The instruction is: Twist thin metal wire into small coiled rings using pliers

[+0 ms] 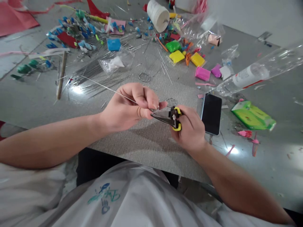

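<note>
My left hand (pixel 132 107) is closed, pinching a thin metal wire (pixel 107 88) between thumb and fingers. The wire's long end runs out to the upper left over the table, and a short bent bit shows at the fingertips. In my right hand (pixel 190 127) is a pair of long-nose pliers (pixel 169 117) with yellow-trimmed handles. Their jaws point left and their tip meets the left thumb and the wire's bent end; whether they grip the wire I cannot tell. Behind the pliers lies a round wire coil (pixel 171 102), partly hidden. Another wire ring (pixel 144 77) rests farther back.
Many loose straight wires (pixel 99 74) and a wooden stick (pixel 62 75) lie left. Coloured clay packets (pixel 177 56) and a tipped white cup (pixel 158 15) are at the back. To the right are a phone (pixel 211 114), a plastic bottle (pixel 251 75) and a green packet (pixel 253 115).
</note>
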`<state>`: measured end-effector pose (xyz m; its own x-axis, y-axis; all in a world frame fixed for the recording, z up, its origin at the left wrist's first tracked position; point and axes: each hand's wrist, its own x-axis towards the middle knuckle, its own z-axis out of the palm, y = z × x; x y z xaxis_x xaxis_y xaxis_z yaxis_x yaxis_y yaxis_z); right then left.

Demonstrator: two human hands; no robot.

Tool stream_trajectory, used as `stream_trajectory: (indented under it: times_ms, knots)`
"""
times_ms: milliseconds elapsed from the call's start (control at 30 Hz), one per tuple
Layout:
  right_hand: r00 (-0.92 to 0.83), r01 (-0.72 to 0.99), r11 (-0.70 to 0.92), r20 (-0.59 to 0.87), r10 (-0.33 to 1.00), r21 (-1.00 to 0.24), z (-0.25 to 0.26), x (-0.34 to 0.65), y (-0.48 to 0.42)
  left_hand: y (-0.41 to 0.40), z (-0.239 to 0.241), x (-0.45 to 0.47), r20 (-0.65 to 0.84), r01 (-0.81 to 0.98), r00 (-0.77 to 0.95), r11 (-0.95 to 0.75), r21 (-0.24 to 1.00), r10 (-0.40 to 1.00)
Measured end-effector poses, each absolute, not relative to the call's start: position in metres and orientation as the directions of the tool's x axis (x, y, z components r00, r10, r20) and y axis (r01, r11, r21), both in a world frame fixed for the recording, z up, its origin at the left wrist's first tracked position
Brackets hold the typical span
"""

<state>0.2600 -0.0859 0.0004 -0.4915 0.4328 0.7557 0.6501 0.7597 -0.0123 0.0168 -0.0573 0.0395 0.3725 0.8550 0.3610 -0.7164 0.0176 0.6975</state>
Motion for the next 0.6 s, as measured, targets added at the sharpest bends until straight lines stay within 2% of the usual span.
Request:
stream_trajectory:
  times_ms: [100,200,300,467,600]
  knots:
    - [-0.476,0.653,0.756,0.757,0.448,-0.037,-0.001,0.260,-0.087,-0.056,0.036,0.015,0.367,-0.711,0.384,0.018,0.703,0.847]
    - [-0.467,0.656,0.753,0.755,0.460,-0.052,-0.002,0.260,-0.088,-0.054,0.033,0.013,0.451,-0.723,0.375,-0.048,0.689,0.810]
    - [-0.471,0.659,0.751,0.754,0.457,-0.043,-0.003,0.260,-0.089,-0.053,0.032,0.014,0.443,-0.719,0.385,-0.038,0.694,0.810]
    - [-0.500,0.669,0.743,0.747,0.437,0.014,-0.001,0.259,-0.090,-0.049,0.024,0.012,0.345,-0.644,0.307,-0.073,0.761,0.887]
    - [-0.503,0.673,0.739,0.747,0.434,0.024,0.000,0.258,-0.091,-0.047,0.016,0.009,0.209,-0.582,0.261,-0.019,0.813,0.943]
